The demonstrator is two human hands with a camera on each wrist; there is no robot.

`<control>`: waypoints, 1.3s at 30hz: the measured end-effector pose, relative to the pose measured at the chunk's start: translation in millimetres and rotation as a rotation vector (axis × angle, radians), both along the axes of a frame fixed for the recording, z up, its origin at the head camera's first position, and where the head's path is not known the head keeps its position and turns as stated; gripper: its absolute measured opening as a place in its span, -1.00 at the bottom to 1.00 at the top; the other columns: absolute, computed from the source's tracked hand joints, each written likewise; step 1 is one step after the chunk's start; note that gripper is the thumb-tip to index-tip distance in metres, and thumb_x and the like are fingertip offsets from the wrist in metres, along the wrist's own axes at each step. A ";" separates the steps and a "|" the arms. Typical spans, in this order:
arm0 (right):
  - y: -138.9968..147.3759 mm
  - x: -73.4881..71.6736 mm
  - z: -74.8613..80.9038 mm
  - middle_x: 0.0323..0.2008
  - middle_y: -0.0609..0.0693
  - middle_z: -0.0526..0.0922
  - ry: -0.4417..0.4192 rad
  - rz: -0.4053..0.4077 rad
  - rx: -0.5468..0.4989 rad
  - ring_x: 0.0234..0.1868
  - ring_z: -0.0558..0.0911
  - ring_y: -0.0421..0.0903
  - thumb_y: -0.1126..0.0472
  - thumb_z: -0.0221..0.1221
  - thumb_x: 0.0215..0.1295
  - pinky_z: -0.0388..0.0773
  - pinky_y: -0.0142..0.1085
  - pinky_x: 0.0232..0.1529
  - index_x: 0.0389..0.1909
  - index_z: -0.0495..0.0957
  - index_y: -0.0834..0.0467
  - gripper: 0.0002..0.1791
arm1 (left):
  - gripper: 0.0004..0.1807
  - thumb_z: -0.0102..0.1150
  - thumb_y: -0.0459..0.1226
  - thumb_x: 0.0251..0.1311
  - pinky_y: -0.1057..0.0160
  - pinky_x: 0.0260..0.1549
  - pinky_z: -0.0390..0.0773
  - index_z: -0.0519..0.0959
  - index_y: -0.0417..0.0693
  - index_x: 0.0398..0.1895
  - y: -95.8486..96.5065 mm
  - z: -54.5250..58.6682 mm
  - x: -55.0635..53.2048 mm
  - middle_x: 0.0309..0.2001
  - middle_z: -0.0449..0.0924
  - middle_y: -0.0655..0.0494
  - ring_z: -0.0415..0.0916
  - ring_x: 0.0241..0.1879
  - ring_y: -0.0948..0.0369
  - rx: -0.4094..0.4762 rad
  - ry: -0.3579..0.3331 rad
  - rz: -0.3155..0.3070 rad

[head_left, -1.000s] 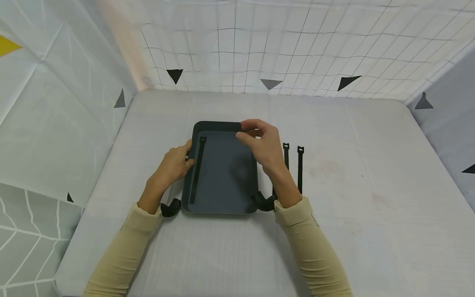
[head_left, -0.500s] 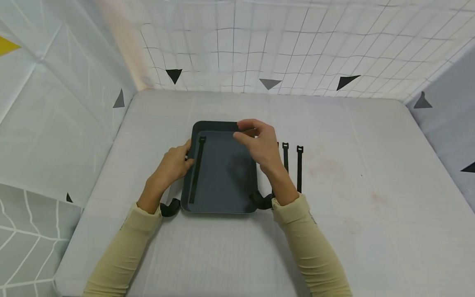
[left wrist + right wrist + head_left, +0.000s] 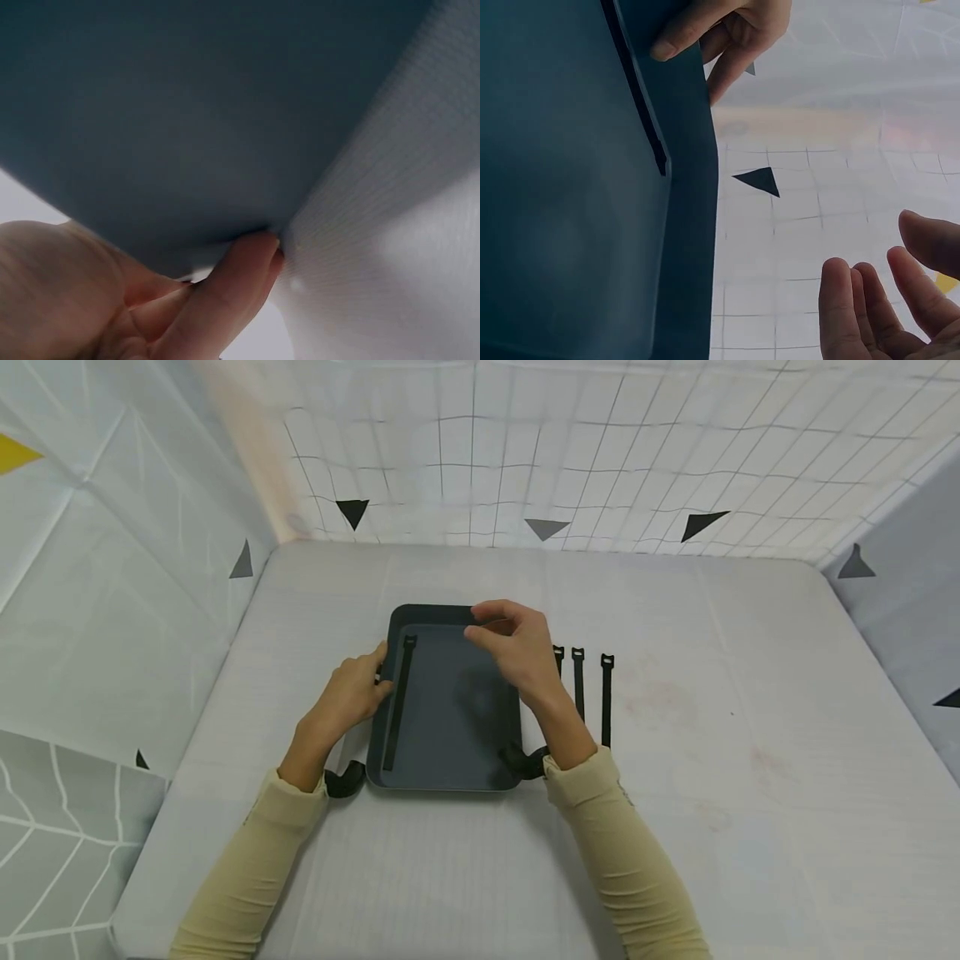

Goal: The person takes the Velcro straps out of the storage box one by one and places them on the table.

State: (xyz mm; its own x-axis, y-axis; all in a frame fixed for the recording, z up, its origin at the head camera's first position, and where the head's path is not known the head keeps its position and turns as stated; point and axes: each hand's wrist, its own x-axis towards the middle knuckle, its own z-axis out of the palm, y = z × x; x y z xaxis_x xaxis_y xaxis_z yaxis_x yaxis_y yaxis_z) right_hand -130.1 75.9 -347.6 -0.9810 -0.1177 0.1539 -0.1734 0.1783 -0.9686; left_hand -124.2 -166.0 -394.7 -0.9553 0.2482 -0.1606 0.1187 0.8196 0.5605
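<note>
A dark grey-blue rectangular tray (image 3: 450, 752) lies on the table, one black strap (image 3: 400, 710) with a slotted head lengthwise inside its left side. My left hand (image 3: 345, 693) grips the tray's left edge; in the right wrist view its thumb (image 3: 676, 37) bends over the rim, and in the left wrist view its fingers (image 3: 225, 292) are at the underside. My right hand (image 3: 517, 643) hovers over the tray's far right corner, fingers apart from the thumb, with nothing between them. Three similar straps (image 3: 607, 702) lie right of the tray, partly covered by the right arm.
The white-covered table (image 3: 750, 777) stretches out on both sides of the tray. A grid-patterned white sheet (image 3: 600, 452) with dark triangles hangs behind it. Black curved wrist mounts (image 3: 345, 779) stick out from both cuffs.
My right hand has drifted a little to the left over the tray, uncovering the head of the third strap on the table. The left hand and tray have stayed put.
</note>
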 end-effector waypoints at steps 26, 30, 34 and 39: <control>-12.2 -4.9 -9.6 -0.01 0.22 0.59 -0.032 0.019 0.012 -0.09 0.58 0.01 0.36 0.28 0.28 0.48 -0.15 -0.10 0.00 0.63 0.29 -0.73 | -0.36 0.13 -0.40 0.37 -0.02 -0.26 0.54 0.17 -0.26 0.47 -1.5 0.4 -1.5 0.09 0.54 -0.38 0.60 -0.10 -0.15 0.005 0.007 -0.013; -15.6 -4.9 -10.7 -0.04 0.17 0.61 -0.035 0.020 0.020 -0.11 0.59 -0.01 0.36 0.29 0.28 0.49 -0.17 -0.13 -0.01 0.63 0.29 -0.73 | -0.35 0.13 -0.40 0.37 -0.02 -0.26 0.54 0.15 -0.24 0.48 -1.7 -0.1 -1.8 0.08 0.54 -0.37 0.60 -0.10 -0.13 0.010 0.007 -0.010; -18.5 -4.5 -12.3 -0.04 0.21 0.61 -0.027 0.037 0.015 -0.10 0.60 0.02 0.38 0.28 0.28 0.50 -0.15 -0.11 0.00 0.63 0.31 -0.73 | -0.33 0.13 -0.41 0.37 -0.01 -0.27 0.54 0.14 -0.24 0.49 -2.1 0.0 -1.8 0.09 0.55 -0.36 0.60 -0.12 -0.12 0.012 0.006 -0.005; -21.3 -4.8 -15.0 -0.01 0.26 0.59 -0.033 0.051 -0.005 -0.08 0.60 0.06 0.40 0.27 0.29 0.52 -0.12 -0.09 0.02 0.62 0.33 -0.71 | -0.32 0.13 -0.40 0.37 0.00 -0.26 0.53 0.13 -0.26 0.49 -2.2 0.5 -1.0 0.11 0.53 -0.37 0.60 -0.12 -0.12 0.014 0.012 -0.007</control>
